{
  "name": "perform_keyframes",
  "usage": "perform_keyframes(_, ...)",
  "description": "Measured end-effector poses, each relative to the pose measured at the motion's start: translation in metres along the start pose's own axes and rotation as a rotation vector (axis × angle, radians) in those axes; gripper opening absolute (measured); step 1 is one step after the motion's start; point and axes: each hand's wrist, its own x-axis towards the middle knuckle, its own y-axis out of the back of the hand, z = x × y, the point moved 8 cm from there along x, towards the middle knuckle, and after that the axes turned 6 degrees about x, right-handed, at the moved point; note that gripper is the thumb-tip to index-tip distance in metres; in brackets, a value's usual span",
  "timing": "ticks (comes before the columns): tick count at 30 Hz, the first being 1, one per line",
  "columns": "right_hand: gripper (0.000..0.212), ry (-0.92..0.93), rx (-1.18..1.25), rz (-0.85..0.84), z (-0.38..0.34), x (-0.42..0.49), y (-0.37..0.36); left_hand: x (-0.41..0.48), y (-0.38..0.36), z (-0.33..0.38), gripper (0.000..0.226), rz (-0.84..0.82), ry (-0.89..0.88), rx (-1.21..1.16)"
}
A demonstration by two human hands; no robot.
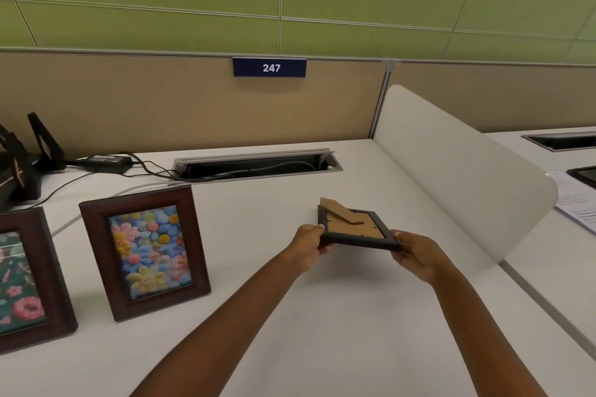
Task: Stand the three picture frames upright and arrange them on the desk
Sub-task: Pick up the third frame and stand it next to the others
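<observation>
Your left hand (pixel 309 245) and right hand (pixel 416 255) grip the black frame (pixel 356 229) between them, back up, above the desk (pixel 290 316). Swing its stand fully out, then set it upright right of the two standing frames (pixel 145 251).

Black frame (pixel 361 240); brown flower-print frame (pixel 145 251); white desk (pixel 290 316).

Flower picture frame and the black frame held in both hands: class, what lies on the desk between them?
Nothing: the head view shows only bare white desk between the flower picture frame and the black frame.
</observation>
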Motion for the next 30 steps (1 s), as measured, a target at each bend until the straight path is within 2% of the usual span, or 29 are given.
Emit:
perform_keyframes(3, 0.028, 0.099, -0.039, -0.027, -0.013, -0.003, -0.003, -0.008, 0.004, 0.01, 0.029, 0.007, 0.024, -0.118)
perform_keyframes(7, 0.035, 0.259, -0.301, -0.012, -0.023, -0.007, -0.013, -0.021, 0.011, 0.017, 0.009, -0.009, 0.031, -0.203)
perform_keyframes(11, 0.033, 0.443, -0.519, -0.048, -0.021, -0.014, -0.03, -0.031, 0.02, 0.02, 0.021, -0.041, 0.033, -0.241)
perform_keyframes(15, 0.027, 0.656, -0.672, -0.083, -0.02, -0.02, -0.042, -0.042, 0.031, 0.023, 0.021, -0.052, 0.038, -0.254)
perform_keyframes(19, 0.02, 0.669, -0.615, -0.173, -0.016, -0.02, -0.053, -0.051, 0.042, 0.03, 0.018, -0.076, 0.025, -0.222)
perform_keyframes(25, 0.026, 0.787, -0.434, -0.21, -0.026, -0.03, -0.068, -0.06, 0.055, 0.037, 0.022, -0.16, 0.027, -0.235)
perform_keyframes(27, 0.022, 0.785, -0.367, -0.237, -0.029, -0.029, -0.072, -0.06, 0.06, 0.036, 0.038, -0.182, 0.01, -0.172)
perform_keyframes(30, 0.02, 0.76, -0.268, -0.247, -0.029, -0.029, -0.076, -0.051, 0.071, 0.027, 0.071, -0.142, -0.06, 0.044)
